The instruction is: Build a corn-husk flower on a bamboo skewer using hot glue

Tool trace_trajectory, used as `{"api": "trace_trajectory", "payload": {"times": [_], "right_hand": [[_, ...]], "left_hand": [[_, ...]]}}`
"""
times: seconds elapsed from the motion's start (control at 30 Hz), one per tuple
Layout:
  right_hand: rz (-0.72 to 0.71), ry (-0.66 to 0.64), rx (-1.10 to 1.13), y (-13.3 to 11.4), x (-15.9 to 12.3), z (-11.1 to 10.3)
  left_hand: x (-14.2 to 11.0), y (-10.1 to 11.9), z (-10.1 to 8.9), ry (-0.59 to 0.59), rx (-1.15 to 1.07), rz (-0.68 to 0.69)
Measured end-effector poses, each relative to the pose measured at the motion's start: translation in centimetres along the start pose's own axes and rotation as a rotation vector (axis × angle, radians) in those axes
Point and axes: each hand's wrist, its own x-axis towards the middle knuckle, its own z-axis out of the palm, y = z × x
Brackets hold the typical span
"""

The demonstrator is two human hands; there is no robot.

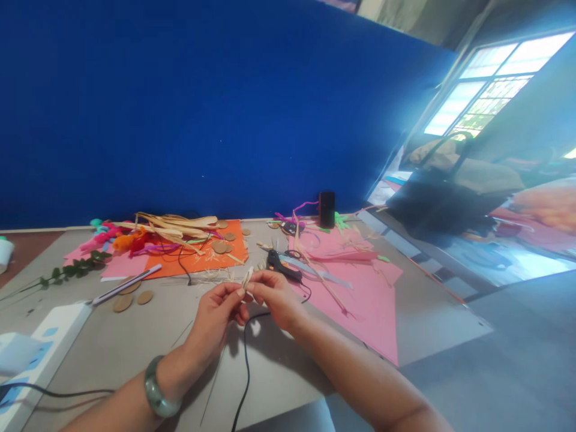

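Both hands meet above the middle of the table, fingertips pinched together. Between them is a small pale, straw-coloured piece (247,278), mostly covered by the fingers, so its exact kind is unclear. My left hand (216,318) grips it from the left, thumb against fingers; a green bangle (158,387) circles that wrist. From the other side, my right hand (275,297) pinches the same piece. Just beyond the right hand lies a black glue gun (283,266), its dark cord (246,360) running under the hands towards me.
Pale strips (180,226) and coloured pipe cleaners (130,240) lie on orange paper (168,266) at the back left. Pink sheets (369,306) cover the right side. A white power strip (56,342), a pen (128,285), round wooden discs (122,302) and a leafy sprig (76,268) lie left.
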Motion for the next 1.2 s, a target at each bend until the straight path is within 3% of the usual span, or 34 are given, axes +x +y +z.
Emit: {"api": "trace_trajectory", "payload": {"times": [0.67,1.2], "right_hand": [[-0.093,0.034,-0.117,-0.23,-0.19,0.11],[-0.068,-0.015,-0.095,0.08,0.01,-0.13]], "left_hand": [[-0.04,-0.15,-0.32,0.017,0.114,0.07],[-0.5,0.34,0.04,0.015,0.101,-0.002]]}}
